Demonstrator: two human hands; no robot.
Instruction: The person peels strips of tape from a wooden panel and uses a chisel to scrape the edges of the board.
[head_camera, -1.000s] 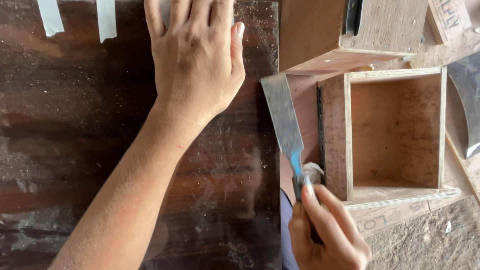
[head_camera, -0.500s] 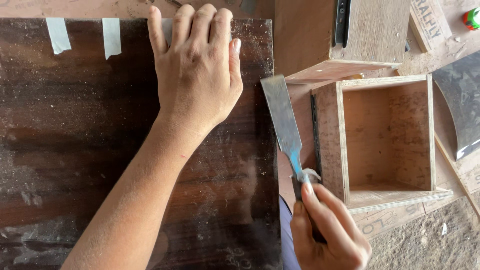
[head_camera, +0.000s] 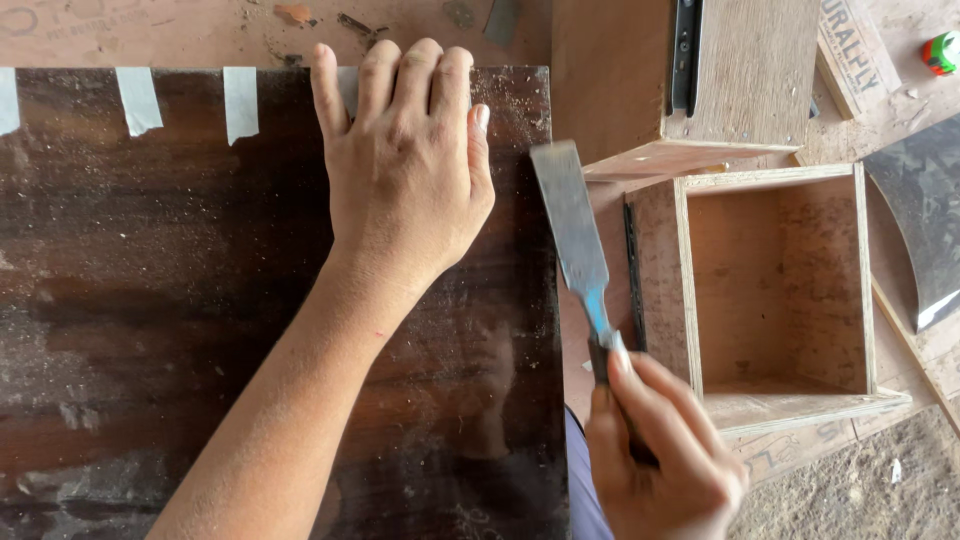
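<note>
Steel chisel (head_camera: 572, 225): broad dusty blade, blue ferrule, right hand (head_camera: 665, 455) gripping.

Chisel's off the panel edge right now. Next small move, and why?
Probably swing the chisel blade left onto the dark panel's right edge: the right hand holds it just beside that edge, while the left hand presses the panel flat.

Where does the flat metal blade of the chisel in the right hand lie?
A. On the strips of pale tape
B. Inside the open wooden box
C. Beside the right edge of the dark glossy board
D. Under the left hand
C: the flat metal blade of the chisel held by the right hand lies just off the right edge of the dark glossy board.
</note>
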